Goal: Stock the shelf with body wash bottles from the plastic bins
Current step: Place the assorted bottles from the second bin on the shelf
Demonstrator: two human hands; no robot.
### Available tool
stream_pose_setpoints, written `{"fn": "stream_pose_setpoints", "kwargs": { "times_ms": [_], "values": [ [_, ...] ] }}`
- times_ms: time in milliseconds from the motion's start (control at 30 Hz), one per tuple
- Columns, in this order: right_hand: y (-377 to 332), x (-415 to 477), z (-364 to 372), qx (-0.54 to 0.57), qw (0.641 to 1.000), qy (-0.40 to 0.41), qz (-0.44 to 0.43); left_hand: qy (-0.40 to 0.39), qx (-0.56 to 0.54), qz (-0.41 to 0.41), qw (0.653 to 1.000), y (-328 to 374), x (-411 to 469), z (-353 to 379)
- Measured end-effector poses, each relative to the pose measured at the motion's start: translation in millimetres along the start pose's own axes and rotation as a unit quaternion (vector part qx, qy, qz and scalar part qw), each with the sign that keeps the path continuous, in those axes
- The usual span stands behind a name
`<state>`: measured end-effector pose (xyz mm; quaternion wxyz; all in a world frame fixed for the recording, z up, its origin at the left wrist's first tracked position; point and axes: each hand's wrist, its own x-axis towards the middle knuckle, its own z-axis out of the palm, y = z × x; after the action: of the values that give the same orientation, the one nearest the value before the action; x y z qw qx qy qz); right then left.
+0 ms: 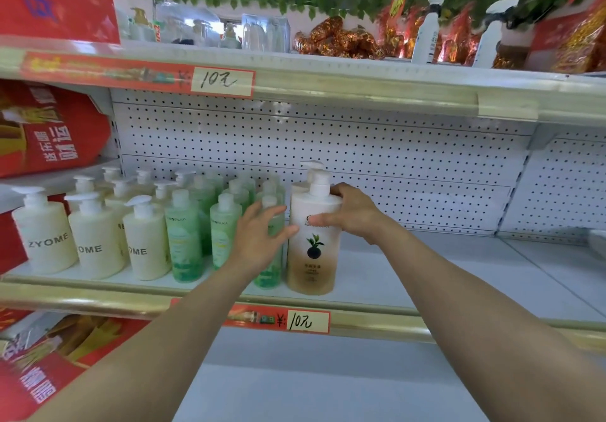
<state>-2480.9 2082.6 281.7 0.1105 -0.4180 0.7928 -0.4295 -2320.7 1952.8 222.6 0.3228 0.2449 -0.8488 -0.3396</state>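
- while both bare forearms reach up and forward from the lower edge of the view, the right hand (351, 215) curls round the shoulder of a body wash bottle (313, 257), with the thumb laid across its front just under the white pump and the fingers wrapped behind.
- the left hand (259, 238) is released, its fingers spread and fairly straight and its palm turned toward the bottle. its thumb tip sits at the bottle's left side, seemingly touching.
- the bottle stands upright on the shelf (426, 277) between the two hands, most of its body below the right hand's grasp. it is white at the top and brown toward the base, with a dark plant mark.
- behind the left hand's fingers stand green bottles (185, 244), and further left of it cream bottles (46, 244) marked zyome.
- below both wrists, a price tag (308, 321) sits on the shelf's front edge.
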Motion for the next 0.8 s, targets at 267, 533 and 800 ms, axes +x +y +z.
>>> {"fn": "stream_pose_setpoints", "kwargs": {
  "times_ms": [267,533,800],
  "values": [
    [0,14,-4,-0.028,0.999,-0.024,-0.006,0.008,-0.009,0.009,1.0,-5,2,2],
    [-2,13,-10,-0.028,0.998,-0.064,0.006,0.007,-0.01,0.013,1.0,-9,3,3],
    [-4,10,-4,-0.048,0.997,-0.048,0.026,-0.007,-0.006,0.015,1.0,-8,1,2]
  ]
}}
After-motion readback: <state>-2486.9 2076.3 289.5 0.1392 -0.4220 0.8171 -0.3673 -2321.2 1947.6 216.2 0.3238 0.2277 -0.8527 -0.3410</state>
